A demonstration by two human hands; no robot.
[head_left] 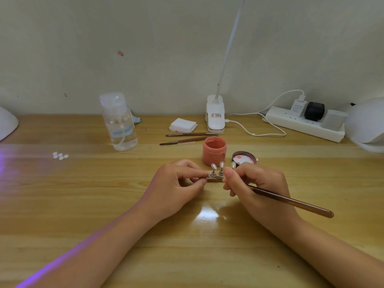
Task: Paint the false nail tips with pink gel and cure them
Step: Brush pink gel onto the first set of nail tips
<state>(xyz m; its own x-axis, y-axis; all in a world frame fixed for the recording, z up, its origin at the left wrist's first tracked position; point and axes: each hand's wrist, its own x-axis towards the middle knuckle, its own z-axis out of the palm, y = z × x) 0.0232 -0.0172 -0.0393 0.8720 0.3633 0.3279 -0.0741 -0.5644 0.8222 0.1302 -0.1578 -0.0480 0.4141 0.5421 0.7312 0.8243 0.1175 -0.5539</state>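
Head view is showing the left hand (178,183) pinching the end of a small holder (216,177) on the surface (104,204), steadying it. Nail tips (214,166) are standing upright on little stems on that holder, just in front of the open pink jar (214,150) and its lid (243,158). The right hand (255,188) is gripping a brush (291,201), its bristle end hidden behind the fingers near the tips. These tips are looking light, stiff and glossy, likely easy to topple; holding the holder's base, not the tips, seems wisest.
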